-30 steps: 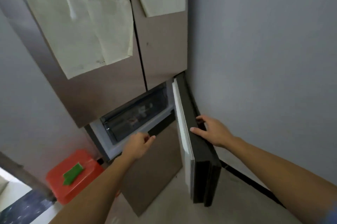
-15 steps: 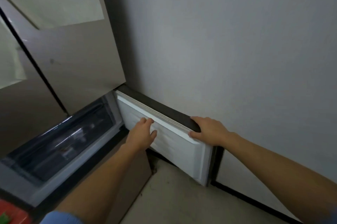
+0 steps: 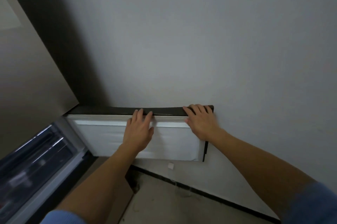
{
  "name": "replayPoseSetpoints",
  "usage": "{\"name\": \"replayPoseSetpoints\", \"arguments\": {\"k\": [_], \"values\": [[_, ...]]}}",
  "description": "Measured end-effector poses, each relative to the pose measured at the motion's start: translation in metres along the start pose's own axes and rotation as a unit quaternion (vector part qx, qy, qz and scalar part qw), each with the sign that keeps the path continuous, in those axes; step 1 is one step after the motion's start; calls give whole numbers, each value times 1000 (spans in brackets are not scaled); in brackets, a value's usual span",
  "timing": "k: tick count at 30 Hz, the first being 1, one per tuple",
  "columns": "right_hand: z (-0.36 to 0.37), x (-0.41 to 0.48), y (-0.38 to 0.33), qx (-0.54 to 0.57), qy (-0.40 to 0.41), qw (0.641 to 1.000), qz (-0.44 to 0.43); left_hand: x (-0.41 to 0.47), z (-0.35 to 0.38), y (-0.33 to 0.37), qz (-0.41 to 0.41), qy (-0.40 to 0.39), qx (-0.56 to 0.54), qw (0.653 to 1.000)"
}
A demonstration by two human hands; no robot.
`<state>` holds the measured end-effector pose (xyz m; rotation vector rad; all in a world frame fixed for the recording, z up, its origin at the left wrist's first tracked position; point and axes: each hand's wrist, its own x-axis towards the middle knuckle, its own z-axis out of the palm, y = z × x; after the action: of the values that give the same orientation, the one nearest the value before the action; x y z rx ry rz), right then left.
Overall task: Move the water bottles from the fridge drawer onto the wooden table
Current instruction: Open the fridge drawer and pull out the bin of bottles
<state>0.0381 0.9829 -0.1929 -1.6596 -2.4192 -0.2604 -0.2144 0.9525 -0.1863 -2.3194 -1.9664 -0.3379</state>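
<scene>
The small lower fridge door (image 3: pixel 102 136) stands swung wide, its dark outer side against the grey wall and its white inner face toward me. My left hand (image 3: pixel 139 130) lies flat on that white face, fingers reaching over the dark top edge. My right hand (image 3: pixel 200 123) is wrapped over the top edge near the door's far end. At lower left the fridge drawer (image 3: pixel 36 160) shows its dark see-through front; only blurred shapes show inside, and I cannot make out any water bottles. The wooden table is out of view.
The upper fridge door (image 3: pixel 27 77) fills the left side. The grey wall (image 3: pixel 200 41) is close ahead, with a black baseboard (image 3: pixel 218 198) along the pale floor (image 3: pixel 164 196). Another brown fridge panel (image 3: pixel 122 198) sits under my left forearm.
The door has swung from half open to flat against the wall. My view has turned right. My left hand moved from the fridge front onto the door's inner face; the right stayed on its edge.
</scene>
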Motion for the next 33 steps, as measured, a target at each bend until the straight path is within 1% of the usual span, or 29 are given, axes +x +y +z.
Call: {"name": "replayPoseSetpoints", "arguments": {"k": [9, 15, 17, 20, 22, 24, 27, 30, 33], "values": [[9, 34, 25, 17, 10, 1000, -10, 52, 24, -12, 7, 69, 47, 996], [13, 43, 25, 30, 17, 999, -16, 52, 22, -17, 20, 90, 20, 996], [11, 53, 11, 48, 43, 996, -60, 42, 21, -24, 0, 100, -4, 995], [5, 76, -30, 101, 102, 976, -163, 11, 14, -46, -67, 110, -14, 992], [3, 89, -67, 136, 111, 959, -221, -21, 9, -67, -126, 99, -1, 987], [8, 96, -105, 159, 90, 945, -271, -61, 3, -87, -195, 79, 7, 978], [18, 94, -168, 204, 50, 921, -328, -132, -12, -112, -309, 51, 21, 949], [24, 85, -230, 244, -25, 906, -345, -198, -27, -135, -411, 53, 18, 910], [31, 78, -293, 276, -61, 890, -358, -256, -35, -163, -498, 63, -2, 865]]}}
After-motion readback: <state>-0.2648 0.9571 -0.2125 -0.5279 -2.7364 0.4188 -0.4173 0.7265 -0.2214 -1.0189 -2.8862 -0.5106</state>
